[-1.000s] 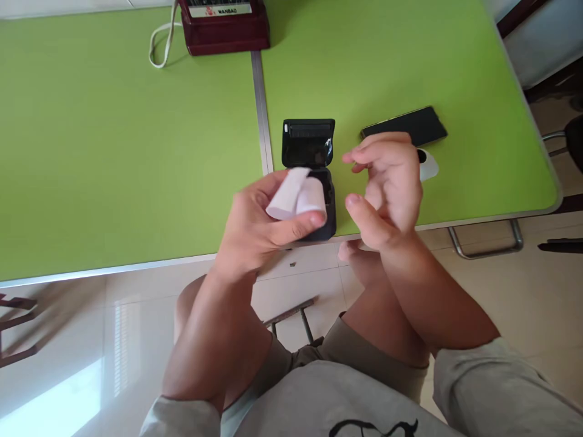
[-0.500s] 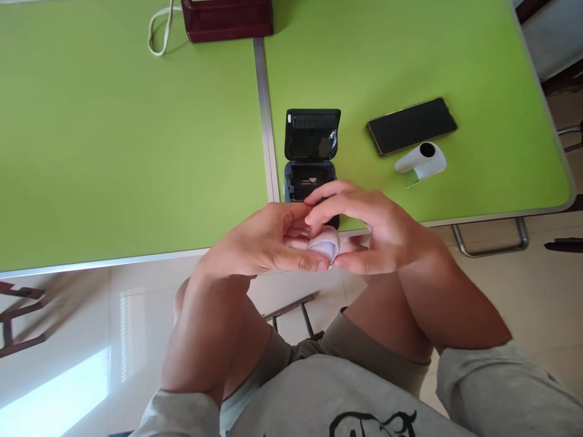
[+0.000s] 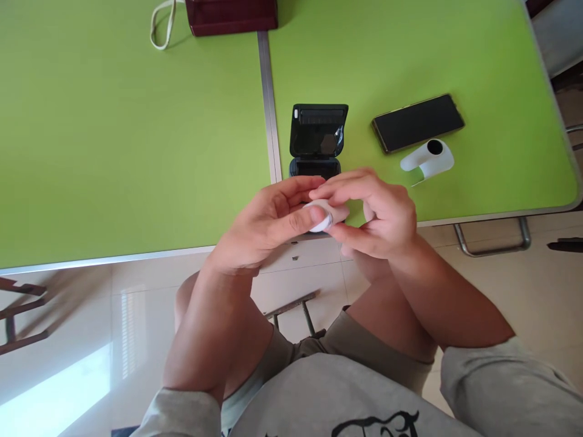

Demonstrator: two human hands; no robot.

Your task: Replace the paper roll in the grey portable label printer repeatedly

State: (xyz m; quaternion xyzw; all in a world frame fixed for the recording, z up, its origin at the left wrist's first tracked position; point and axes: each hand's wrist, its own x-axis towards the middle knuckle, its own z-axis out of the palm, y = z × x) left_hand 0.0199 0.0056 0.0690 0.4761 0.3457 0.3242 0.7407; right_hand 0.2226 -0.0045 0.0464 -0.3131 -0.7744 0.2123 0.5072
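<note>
A small white paper roll (image 3: 324,216) sits between my two hands at the near edge of the green table (image 3: 136,152). My left hand (image 3: 264,224) is closed, with thumb and fingers pinching the roll from the left. My right hand (image 3: 373,209) is closed on it from the right, fingers curled over the top. Just behind the hands stands a small black printer (image 3: 317,141) with its lid flipped up; its lower body is hidden by my fingers.
A black phone (image 3: 418,122) lies right of the printer, with a small white device (image 3: 427,161) next to it. A dark red box (image 3: 231,16) and a white cord loop (image 3: 160,25) sit at the far edge. A metal seam (image 3: 268,97) splits the table.
A second ago my left hand alone held the roll with loose paper unfurled and my right hand was open. Both hands have since closed round the roll, now wound tight, just in front of the printer.
</note>
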